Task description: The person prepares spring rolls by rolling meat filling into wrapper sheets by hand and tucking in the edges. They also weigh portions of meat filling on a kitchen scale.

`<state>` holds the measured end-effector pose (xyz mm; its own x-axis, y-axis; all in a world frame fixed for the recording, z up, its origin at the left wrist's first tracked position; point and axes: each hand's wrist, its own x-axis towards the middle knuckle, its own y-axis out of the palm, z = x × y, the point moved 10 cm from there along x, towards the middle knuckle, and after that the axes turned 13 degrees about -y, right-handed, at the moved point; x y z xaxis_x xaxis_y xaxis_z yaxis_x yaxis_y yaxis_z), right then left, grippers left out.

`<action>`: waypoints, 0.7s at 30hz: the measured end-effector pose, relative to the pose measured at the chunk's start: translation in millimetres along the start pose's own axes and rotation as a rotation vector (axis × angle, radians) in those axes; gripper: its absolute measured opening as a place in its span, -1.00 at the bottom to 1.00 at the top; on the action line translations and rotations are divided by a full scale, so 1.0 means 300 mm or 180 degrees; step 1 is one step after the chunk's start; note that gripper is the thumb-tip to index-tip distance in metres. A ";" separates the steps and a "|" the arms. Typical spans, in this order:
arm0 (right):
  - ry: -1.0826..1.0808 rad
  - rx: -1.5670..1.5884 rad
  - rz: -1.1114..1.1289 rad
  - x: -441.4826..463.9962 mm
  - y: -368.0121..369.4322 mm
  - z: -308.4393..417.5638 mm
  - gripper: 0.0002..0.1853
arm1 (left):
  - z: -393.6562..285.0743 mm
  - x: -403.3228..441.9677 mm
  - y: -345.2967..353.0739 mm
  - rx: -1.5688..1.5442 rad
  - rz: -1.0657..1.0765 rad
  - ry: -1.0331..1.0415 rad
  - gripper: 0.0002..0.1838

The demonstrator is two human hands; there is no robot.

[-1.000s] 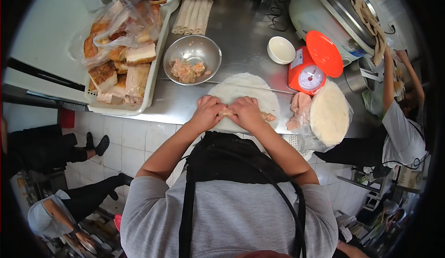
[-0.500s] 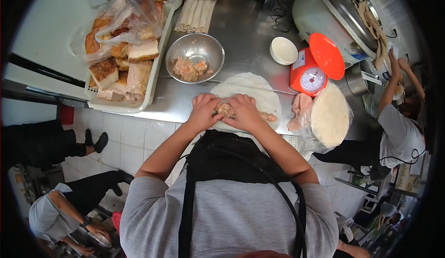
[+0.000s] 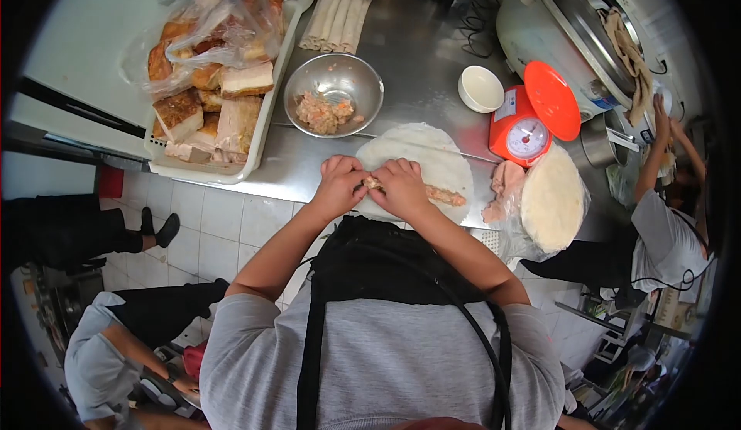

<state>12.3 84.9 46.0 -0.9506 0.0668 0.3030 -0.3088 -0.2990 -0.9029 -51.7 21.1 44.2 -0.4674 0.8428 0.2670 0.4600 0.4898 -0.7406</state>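
A round white wrapper sheet point(image 3: 421, 140) lies on the steel counter in front of me. Across its near part runs a strip of minced filling point(image 3: 446, 195). My left hand point(image 3: 338, 186) is closed at the strip's left end, fingers curled on the filling. Close beside it, my right hand point(image 3: 400, 188) is also closed on the filling, with its fingertips pressed near the left thumb. Part of the strip is hidden under the right hand. Behind the wrapper stands a metal bowl point(image 3: 370, 94) with more minced filling point(image 3: 323, 112) in it.
Several finished rolls point(image 3: 336, 17) lie at the back. A tray point(image 3: 262, 137) of cooked meat pieces is at left. On the right are a white bowl point(image 3: 481, 89), a red scale point(image 3: 519, 133), a wrapper stack point(image 3: 553, 198) and a large cooker point(image 3: 540, 36). Co-workers point(image 3: 670, 237) stand nearby.
The filling between my hands has become a narrower strip, and more of it shows to the right of my right hand. The lower-left co-worker has shifted.
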 end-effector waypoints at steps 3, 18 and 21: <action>0.0192 -0.0221 0.0220 -0.006 0.019 -0.020 -0.60 | -0.007 -0.001 -0.001 0.0012 -0.0061 0.0079 -0.61; 0.0507 0.0035 -0.0092 -0.067 -0.060 -0.062 -0.67 | -0.079 -0.010 0.000 -0.0031 -0.0174 0.0090 -0.65; -0.0006 0.0068 0.0006 -0.059 -0.035 -0.029 -0.64 | -0.073 -0.008 0.010 0.0023 -0.0229 0.0109 -0.68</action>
<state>32.1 95.2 47.5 -0.9512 0.0644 0.3018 -0.3061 -0.3194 -0.8968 -32.7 25.3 54.9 -0.4728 0.8127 0.3407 0.4206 0.5479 -0.7231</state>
